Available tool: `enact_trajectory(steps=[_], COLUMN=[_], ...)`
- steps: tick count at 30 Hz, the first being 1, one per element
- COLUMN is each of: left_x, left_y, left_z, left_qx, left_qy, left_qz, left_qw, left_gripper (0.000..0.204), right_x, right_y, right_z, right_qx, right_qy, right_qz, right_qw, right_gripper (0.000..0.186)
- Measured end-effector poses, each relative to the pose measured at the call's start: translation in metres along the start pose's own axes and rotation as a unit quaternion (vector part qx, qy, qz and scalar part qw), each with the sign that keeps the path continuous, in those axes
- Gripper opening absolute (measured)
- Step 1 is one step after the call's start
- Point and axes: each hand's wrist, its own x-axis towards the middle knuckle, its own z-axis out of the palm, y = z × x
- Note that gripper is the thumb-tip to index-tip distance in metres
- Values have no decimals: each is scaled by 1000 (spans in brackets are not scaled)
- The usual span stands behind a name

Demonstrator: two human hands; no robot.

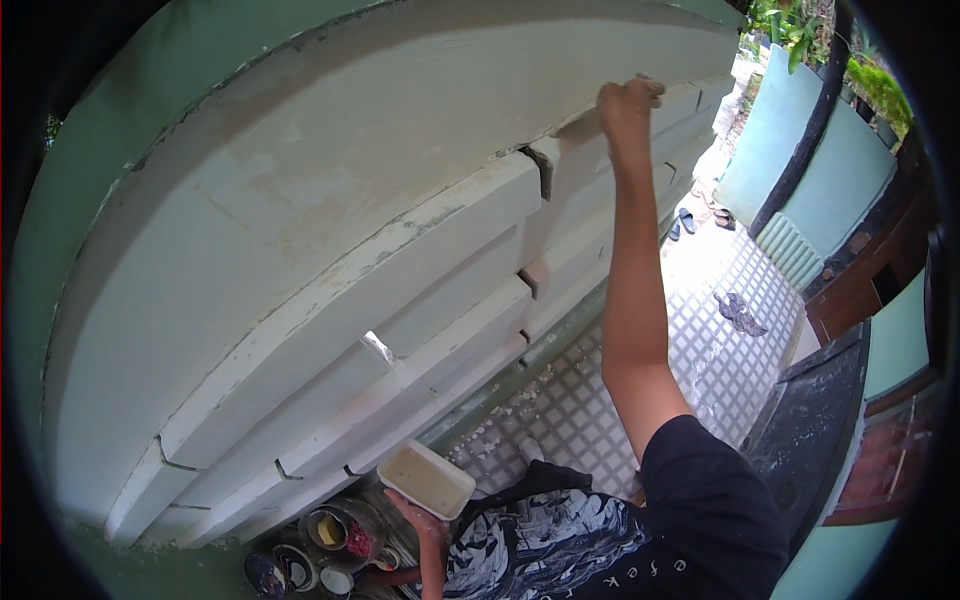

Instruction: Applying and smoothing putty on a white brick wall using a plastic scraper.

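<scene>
My left hand (pixel 418 512) grips a white rectangular plastic tub (pixel 448 465) near my waist. A pale, wet-looking mix lies in the tub. My right arm is stretched up and forward, and my right hand (pixel 630 108) is at the white wall's upper stepped ledge (pixel 460 195). Its fingers are curled closed; whatever they hold, if anything, I cannot make out. Just left of that hand, the ledge has a dark open notch (pixel 543 172). The plain white wall face (pixel 400 110) above the ledges shows faint beige patches.
Several buckets and cans (pixel 335 530) stand low at the left, beside my left forearm. White crumbs lie on the patterned tile floor (pixel 690 370) along the wall's foot. A crumpled cloth (pixel 740 314) and slippers (pixel 685 222) lie farther right. A dark bench-like surface (pixel 810 400) is at my right.
</scene>
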Motion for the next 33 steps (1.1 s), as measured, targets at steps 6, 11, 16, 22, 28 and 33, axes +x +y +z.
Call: enact_trajectory(steps=[6, 11, 16, 22, 28, 33], left_x=[-3, -2, 5, 10, 2, 5], left_y=[4, 3, -5, -10, -3, -6], left_z=[0, 8, -12, -14, -10, -9], left_qx=[-5, -5, -5, -10, 8, 0], left_qy=[20, 22, 8, 19, 26, 32], left_qz=[-19, -12, 0, -22, 3, -5], left_qw=[1000, 1000, 1000, 1000, 1000, 999], left_gripper=[75, 71, 72, 73, 73, 73], right_x=[-11, -10, 1, 33, 51, 46], right_y=[-49, -29, -34, 62, 12, 13], right_z=[-24, -23, -15, 15, -15, -38], right_qx=[196, 110, 98, 12, 74, 119], right_qy=[17, -10, -24, 50, -4, -100], right_qz=[64, 26, -14, 3, 35, 129], right_qw=[978, 994, 995, 999, 997, 979], right_gripper=[44, 38, 28, 26, 20, 21])
